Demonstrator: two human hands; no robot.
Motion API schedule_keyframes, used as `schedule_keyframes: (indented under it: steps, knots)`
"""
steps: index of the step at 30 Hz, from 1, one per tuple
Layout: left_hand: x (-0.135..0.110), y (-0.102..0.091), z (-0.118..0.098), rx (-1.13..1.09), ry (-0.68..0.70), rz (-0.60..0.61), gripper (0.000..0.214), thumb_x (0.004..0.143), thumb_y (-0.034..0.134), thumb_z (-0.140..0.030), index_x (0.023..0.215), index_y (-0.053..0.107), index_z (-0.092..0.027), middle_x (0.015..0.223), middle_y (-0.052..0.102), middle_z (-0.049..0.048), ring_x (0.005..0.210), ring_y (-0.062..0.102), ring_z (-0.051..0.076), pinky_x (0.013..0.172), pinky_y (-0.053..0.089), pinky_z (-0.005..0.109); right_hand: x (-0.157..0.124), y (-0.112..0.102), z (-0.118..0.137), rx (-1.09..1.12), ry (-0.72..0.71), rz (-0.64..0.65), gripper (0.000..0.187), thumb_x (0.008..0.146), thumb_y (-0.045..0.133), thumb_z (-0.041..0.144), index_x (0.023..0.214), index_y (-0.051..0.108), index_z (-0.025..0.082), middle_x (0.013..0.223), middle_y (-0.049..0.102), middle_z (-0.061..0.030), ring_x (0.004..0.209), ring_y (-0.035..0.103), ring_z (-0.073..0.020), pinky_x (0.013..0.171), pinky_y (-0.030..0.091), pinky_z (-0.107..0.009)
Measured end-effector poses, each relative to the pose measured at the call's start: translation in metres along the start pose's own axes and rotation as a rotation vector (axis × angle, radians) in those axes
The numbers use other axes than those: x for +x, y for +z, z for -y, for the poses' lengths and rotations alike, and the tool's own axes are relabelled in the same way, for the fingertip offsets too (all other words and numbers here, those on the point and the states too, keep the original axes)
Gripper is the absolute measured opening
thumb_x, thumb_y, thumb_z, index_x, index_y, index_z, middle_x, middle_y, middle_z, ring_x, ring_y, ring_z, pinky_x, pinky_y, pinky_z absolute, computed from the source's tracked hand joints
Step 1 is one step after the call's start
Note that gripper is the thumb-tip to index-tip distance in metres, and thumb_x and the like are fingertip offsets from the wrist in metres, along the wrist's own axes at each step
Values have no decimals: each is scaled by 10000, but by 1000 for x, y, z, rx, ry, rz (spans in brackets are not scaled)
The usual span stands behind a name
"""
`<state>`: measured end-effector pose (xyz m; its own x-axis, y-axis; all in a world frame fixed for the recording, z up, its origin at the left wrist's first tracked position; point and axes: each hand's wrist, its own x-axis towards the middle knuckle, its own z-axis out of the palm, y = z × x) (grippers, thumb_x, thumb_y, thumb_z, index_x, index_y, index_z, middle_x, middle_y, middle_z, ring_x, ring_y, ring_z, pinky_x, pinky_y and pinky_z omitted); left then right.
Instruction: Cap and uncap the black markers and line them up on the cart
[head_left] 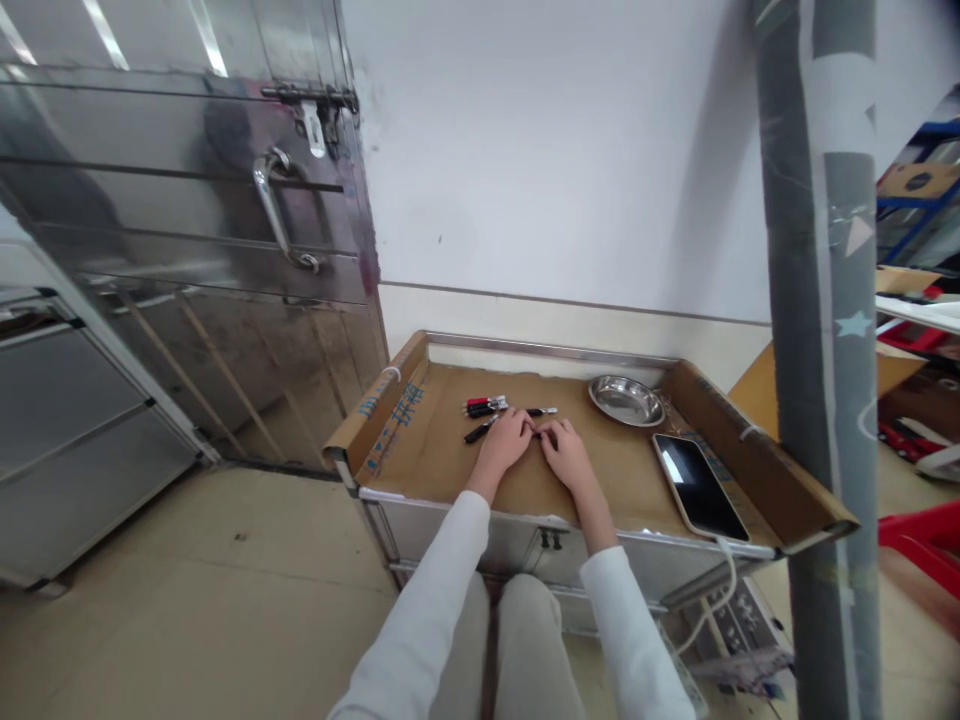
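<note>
My left hand (511,438) and my right hand (564,453) rest low over the cardboard-covered top of a cabinet (442,460). Their fingertips nearly meet, closed around something small and dark that I cannot make out. Just beyond my left hand lies a small group of slim black pieces (480,409) with silvery ends, and a red one (477,401) among them. One black piece (475,434) lies partly behind my left hand. Past my fingertips is another black piece (536,412) with a pale tip.
A round metal dish (627,400) stands at the back right, with a phone (701,488) and its white cable (729,570) nearer me. Raised cardboard edges (757,445) flank the top. A wrapped pole (825,400) rises at right; a metal door (187,200) is at left.
</note>
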<state>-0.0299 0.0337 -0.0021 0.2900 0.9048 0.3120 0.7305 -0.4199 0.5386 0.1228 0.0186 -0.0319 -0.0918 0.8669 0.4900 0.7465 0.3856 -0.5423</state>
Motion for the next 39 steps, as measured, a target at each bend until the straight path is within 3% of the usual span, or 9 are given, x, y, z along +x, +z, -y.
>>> schedule_keyframes:
  steps: [39]
  knots:
    - [-1, -4, -6, 7, -10, 12, 204, 908, 431, -155, 944, 628, -191, 1038, 615, 64, 908, 606, 170, 896, 462, 303, 2, 2, -2, -8, -1, -10, 213, 881, 422, 231, 928, 628, 208, 880, 548, -57, 785, 567, -185, 789, 469, -316]
